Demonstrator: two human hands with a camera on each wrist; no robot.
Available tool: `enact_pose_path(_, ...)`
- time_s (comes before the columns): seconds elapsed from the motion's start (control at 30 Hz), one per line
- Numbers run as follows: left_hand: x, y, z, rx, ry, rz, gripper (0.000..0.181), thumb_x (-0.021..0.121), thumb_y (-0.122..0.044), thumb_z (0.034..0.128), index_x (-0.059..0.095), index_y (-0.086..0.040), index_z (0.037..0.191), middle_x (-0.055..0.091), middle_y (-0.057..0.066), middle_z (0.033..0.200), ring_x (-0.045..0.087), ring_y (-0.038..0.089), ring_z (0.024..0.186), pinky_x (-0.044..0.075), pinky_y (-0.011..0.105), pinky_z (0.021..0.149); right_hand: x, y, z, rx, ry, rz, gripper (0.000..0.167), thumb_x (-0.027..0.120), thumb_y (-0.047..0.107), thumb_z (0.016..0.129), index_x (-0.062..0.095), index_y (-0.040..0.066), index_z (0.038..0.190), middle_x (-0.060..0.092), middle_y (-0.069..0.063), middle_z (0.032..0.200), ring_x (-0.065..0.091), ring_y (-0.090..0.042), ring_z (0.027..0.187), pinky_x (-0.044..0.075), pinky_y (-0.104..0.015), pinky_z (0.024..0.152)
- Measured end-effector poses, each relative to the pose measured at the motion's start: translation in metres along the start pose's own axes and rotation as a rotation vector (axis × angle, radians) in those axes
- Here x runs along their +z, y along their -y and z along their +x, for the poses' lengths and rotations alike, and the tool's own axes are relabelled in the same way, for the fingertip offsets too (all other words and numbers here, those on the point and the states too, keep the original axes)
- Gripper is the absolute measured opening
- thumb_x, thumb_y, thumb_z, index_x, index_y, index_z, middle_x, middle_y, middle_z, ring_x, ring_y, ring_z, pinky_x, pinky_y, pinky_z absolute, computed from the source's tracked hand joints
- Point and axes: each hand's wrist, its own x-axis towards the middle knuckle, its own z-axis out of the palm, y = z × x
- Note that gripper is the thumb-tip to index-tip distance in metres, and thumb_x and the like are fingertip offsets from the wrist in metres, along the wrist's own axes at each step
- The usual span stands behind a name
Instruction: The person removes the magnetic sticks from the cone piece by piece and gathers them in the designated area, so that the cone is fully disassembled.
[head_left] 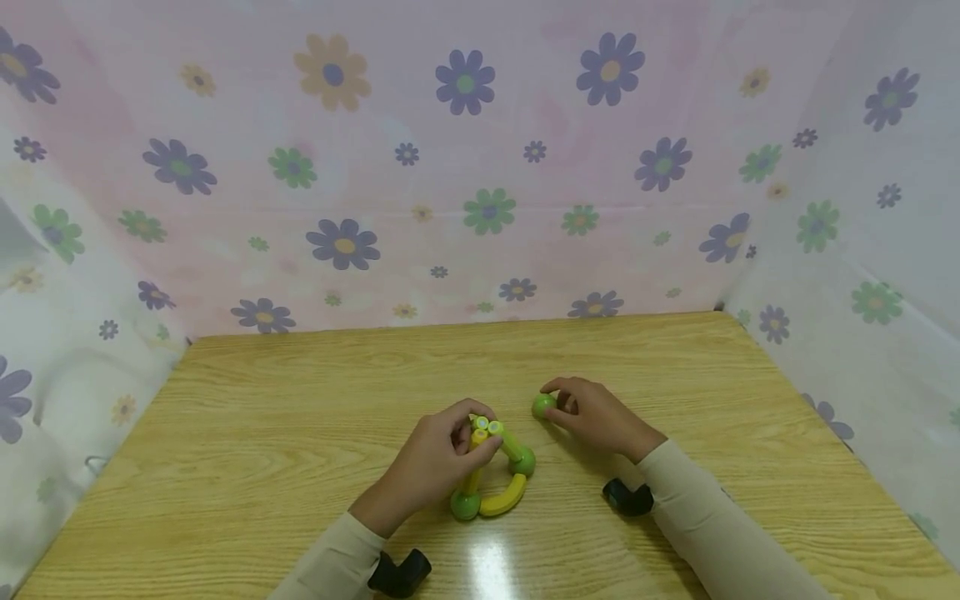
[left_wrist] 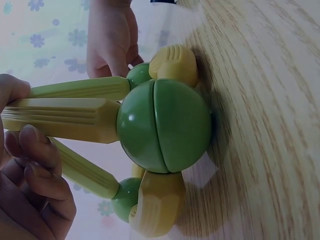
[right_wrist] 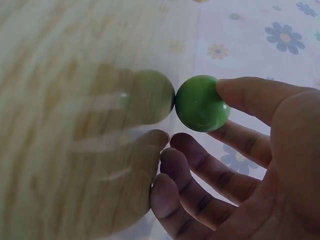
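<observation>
Three straight rods lean together at their tops, a yellow one (left_wrist: 75, 119) and two light green ones (left_wrist: 85, 167). My left hand (head_left: 431, 458) holds them near their upper ends, which show pale round tips. Each rod stands on a green ball, such as the near ball (head_left: 466, 505), and curved yellow pieces (head_left: 504, 498) link the balls along the tabletop. To the right and a little farther back, my right hand (head_left: 598, 417) grips a loose green ball (right_wrist: 200, 104) between thumb and fingers. That ball touches the table, and the other fingertips rest on the wood.
A wooden table (head_left: 300, 400) lies under everything. Flower-patterned cloth (head_left: 465, 167) rises behind it and on both sides. Black wrist devices (head_left: 628, 497) sit at each of my wrists, close above the table.
</observation>
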Motion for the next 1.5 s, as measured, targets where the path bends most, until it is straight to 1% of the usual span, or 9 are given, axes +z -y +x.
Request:
enact_pose_path(0.2, 0.000, 0.000, 0.000, 0.000, 0.005, -0.001, 0.020, 0.071, -0.028, 0.0948, 0.065, -0.024, 0.114, 0.043, -0.009, 0.062, 0.035, 0.002, 0.051, 0.038, 0.020, 0.049, 0.000, 0.000, -0.001, -0.003, -0.002, -0.003, 0.034, 0.063, 0.025, 0.100, 0.061, 0.009, 0.130, 0.067, -0.005, 0.101, 0.060, -0.010, 0.078, 0.051, -0.032, 0.072)
enact_pose_path(0.37, -0.002, -0.001, -0.001, 0.001, -0.006, 0.037, 0.021, 0.071, -0.029, 0.0947, 0.065, -0.026, 0.115, 0.044, -0.009, 0.062, 0.035, 0.002, 0.051, 0.037, 0.021, 0.049, 0.000, 0.000, -0.001, -0.006, 0.004, 0.002, 0.040, 0.062, 0.028, 0.101, 0.057, 0.009, 0.135, 0.066, -0.007, 0.104, 0.061, -0.010, 0.081, 0.052, -0.032, 0.072)
enact_pose_path(0.7, -0.004, -0.005, 0.000, 0.029, -0.020, 0.125, 0.022, 0.071, -0.032, 0.0946, 0.067, -0.027, 0.116, 0.046, -0.011, 0.062, 0.036, 0.001, 0.052, 0.037, 0.020, 0.050, -0.009, 0.004, -0.003, 0.004, -0.119, -0.010, 0.038, 0.061, 0.028, 0.101, 0.061, 0.008, 0.133, 0.059, -0.010, 0.104, 0.052, -0.015, 0.068, 0.046, -0.030, 0.061)
enact_pose_path(0.87, -0.003, -0.005, -0.001, 0.026, -0.018, 0.181, 0.023, 0.070, -0.033, 0.0951, 0.068, -0.024, 0.117, 0.047, -0.011, 0.063, 0.038, 0.001, 0.052, 0.038, 0.020, 0.050, -0.009, 0.013, -0.005, -0.057, -0.177, -0.001, 0.031, 0.062, 0.025, 0.100, 0.065, 0.008, 0.127, 0.062, -0.007, 0.101, 0.053, -0.014, 0.071, 0.047, -0.028, 0.062)
enact_pose_path(1.0, -0.004, -0.006, -0.001, 0.044, -0.026, 0.205, 0.025, 0.070, -0.031, 0.0950, 0.069, -0.022, 0.118, 0.048, -0.012, 0.063, 0.040, 0.002, 0.052, 0.039, 0.020, 0.050, -0.006, 0.031, -0.010, -0.164, -0.214, 0.052, 0.024, 0.063, 0.023, 0.100, 0.068, 0.012, 0.121, 0.064, -0.002, 0.103, 0.057, -0.010, 0.076, 0.050, -0.026, 0.065)
enact_pose_path(1.1, -0.005, -0.006, -0.001, 0.046, -0.021, 0.208, 0.026, 0.070, -0.031, 0.0950, 0.069, -0.021, 0.119, 0.049, -0.012, 0.064, 0.042, 0.002, 0.053, 0.040, 0.021, 0.050, -0.002, 0.045, -0.016, -0.245, -0.179, 0.092, 0.020, 0.063, 0.023, 0.100, 0.068, 0.016, 0.118, 0.066, 0.002, 0.105, 0.059, -0.006, 0.078, 0.053, -0.027, 0.067)
enact_pose_path(1.2, -0.005, -0.006, -0.002, 0.035, -0.011, 0.206, 0.026, 0.070, -0.032, 0.0951, 0.069, -0.022, 0.119, 0.050, -0.012, 0.064, 0.042, 0.001, 0.053, 0.041, 0.021, 0.051, 0.002, 0.055, -0.020, -0.305, -0.098, 0.117, 0.018, 0.063, 0.027, 0.100, 0.068, 0.018, 0.116, 0.067, 0.005, 0.107, 0.058, -0.004, 0.077, 0.053, -0.027, 0.068)
enact_pose_path(1.3, -0.006, -0.007, -0.001, 0.037, -0.020, 0.203, 0.026, 0.071, -0.031, 0.0947, 0.068, -0.023, 0.119, 0.049, -0.011, 0.063, 0.042, 0.002, 0.053, 0.040, 0.021, 0.050, 0.003, 0.059, -0.022, -0.337, -0.024, 0.125, 0.019, 0.063, 0.028, 0.100, 0.068, 0.019, 0.116, 0.067, 0.005, 0.109, 0.057, -0.004, 0.076, 0.052, -0.025, 0.066)
enact_pose_path(1.5, -0.005, -0.007, -0.001, 0.036, -0.024, 0.204, 0.024, 0.070, -0.031, 0.0949, 0.068, -0.024, 0.118, 0.049, -0.012, 0.063, 0.042, 0.001, 0.053, 0.040, 0.020, 0.051, 0.008, 0.063, -0.022, -0.366, 0.042, 0.130, 0.021, 0.066, 0.022, 0.098, 0.068, 0.017, 0.118, 0.067, 0.004, 0.109, 0.056, -0.002, 0.077, 0.051, -0.024, 0.065)
